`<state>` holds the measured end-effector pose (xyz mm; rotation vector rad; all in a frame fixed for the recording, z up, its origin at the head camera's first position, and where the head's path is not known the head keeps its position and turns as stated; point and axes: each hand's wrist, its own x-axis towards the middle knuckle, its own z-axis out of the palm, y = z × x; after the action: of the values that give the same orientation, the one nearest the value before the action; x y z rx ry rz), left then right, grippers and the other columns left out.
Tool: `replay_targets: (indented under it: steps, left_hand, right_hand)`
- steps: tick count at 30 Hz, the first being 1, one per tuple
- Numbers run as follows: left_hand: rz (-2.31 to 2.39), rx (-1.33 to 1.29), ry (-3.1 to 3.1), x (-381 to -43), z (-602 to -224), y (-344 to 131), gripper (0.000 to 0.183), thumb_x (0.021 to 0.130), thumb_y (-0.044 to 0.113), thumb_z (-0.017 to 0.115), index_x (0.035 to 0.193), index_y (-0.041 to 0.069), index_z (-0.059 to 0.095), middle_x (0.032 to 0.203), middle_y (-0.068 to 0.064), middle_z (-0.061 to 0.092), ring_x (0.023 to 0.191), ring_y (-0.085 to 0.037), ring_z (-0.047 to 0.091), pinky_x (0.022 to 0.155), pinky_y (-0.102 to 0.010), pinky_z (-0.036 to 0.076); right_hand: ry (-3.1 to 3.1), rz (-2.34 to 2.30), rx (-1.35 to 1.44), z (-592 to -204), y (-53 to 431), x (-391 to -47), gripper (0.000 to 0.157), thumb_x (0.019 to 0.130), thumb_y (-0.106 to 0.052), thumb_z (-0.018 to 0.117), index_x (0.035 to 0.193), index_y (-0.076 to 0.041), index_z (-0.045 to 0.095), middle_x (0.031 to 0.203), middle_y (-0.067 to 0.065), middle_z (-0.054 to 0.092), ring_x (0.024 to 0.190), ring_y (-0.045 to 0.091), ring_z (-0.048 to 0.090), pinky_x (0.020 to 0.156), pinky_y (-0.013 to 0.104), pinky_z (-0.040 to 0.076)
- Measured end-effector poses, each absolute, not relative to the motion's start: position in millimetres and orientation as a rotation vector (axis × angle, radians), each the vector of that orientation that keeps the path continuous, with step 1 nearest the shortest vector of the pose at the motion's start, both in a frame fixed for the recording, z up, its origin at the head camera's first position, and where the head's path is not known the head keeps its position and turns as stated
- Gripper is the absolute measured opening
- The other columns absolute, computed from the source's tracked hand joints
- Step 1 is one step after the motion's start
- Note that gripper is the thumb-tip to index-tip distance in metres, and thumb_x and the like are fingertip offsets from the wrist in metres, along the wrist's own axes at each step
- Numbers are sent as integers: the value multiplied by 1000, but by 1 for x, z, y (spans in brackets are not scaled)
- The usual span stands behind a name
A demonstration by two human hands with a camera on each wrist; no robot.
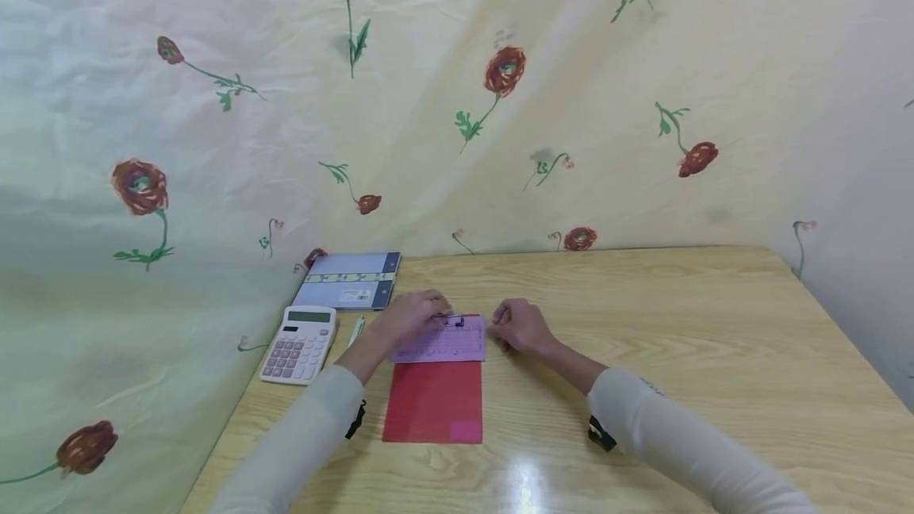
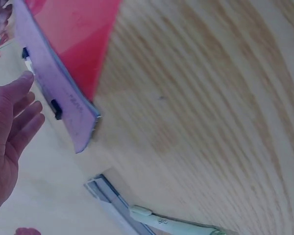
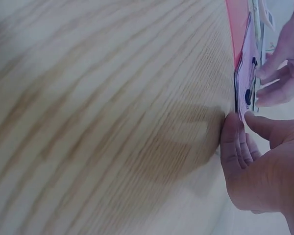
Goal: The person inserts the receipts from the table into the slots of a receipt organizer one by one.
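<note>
A red clipboard [image 1: 432,403] lies on the table, with a pad of purple printed forms [image 1: 464,346] across its upper part. Along the pad's top edge sits a metal clip with black ends [image 2: 55,108]. My left hand [image 1: 414,317] is over the clip; in the left wrist view its thumb reaches the clip's metal part and the other fingers extend loosely. At the pad's right edge, my right hand [image 1: 523,327] pinches the corner between thumb and fingers, as the right wrist view [image 3: 262,156] shows.
A white calculator [image 1: 298,345] lies left of the clipboard. Between them is a pale green pen [image 1: 356,331], partly behind my left forearm. A blue-grey notebook [image 1: 347,280] lies at the back left, close to the flowered cloth [image 1: 428,101] behind the wooden table [image 1: 678,324].
</note>
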<state>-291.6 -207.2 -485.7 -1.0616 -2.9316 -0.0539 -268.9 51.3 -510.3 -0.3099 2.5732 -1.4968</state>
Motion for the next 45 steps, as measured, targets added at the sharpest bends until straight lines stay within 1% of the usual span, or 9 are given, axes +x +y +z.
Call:
replay_targets:
  steps: [2,6,9,13,19,25,32,36,45]
  left_hand:
    - [-58,-1051,-2927,-290,-482,-209,35,103,22,73,137,12,72,137,-6,69,126,-24,66,106,-39,54]
    - [-69,-1005,-2945,-285,-476,-212,43,103,21,74,143,9,66,140,-10,68,129,-27,65,109,-41,52]
    - [-67,-942,-2984,-279,-474,-217,50,102,23,75,148,10,62,145,-10,65,133,-27,62,110,-42,51]
    - [-110,-852,-3040,-271,-473,-224,58,101,29,77,153,13,57,149,-9,62,137,-28,59,112,-45,50]
    - [-186,-823,-3071,-259,-477,-238,70,101,38,76,160,14,48,158,-10,53,146,-30,50,115,-49,46]
    - [-214,-863,-3081,-244,-487,-249,89,97,57,74,166,13,38,169,-11,38,155,-36,34,121,-57,36]
    - [-208,-911,-3055,-225,-503,-256,110,90,74,69,169,11,26,173,-14,28,159,-39,25,122,-61,31]
    - [-230,-866,-3071,-216,-508,-258,119,87,77,70,171,13,18,176,-11,22,161,-33,19,124,-57,30]
    - [-267,-802,-3070,-201,-516,-266,127,84,82,68,172,10,11,177,-12,18,161,-29,21,125,-49,30]
  right_hand:
    - [2606,-1461,-366,-508,53,-268,13,93,0,80,99,5,69,78,10,70,58,19,66,53,28,56]
    - [2635,-1410,-481,-506,58,-269,18,92,-2,82,105,5,72,91,9,71,76,19,68,69,31,60]
    - [2643,-1382,-582,-505,62,-269,24,91,-4,82,111,6,72,100,13,73,90,24,69,82,37,61]
    - [2652,-1331,-680,-506,68,-267,34,92,-7,82,120,6,70,114,19,73,104,33,69,93,46,59]
    - [2709,-1208,-807,-507,75,-260,56,90,-16,87,137,4,63,136,21,67,125,41,63,106,53,52]
    - [2703,-1113,-825,-510,74,-248,83,85,-23,92,153,0,51,156,21,52,146,42,46,120,57,36]
    - [2708,-1054,-966,-515,73,-234,101,80,-32,96,159,1,43,161,22,46,149,44,42,121,61,32]
    - [2743,-977,-1014,-518,71,-230,105,80,-38,96,160,0,40,163,19,45,150,42,40,122,60,31]
    - [2764,-923,-1041,-521,68,-221,110,77,-45,96,160,0,40,164,19,44,152,41,38,123,59,30]
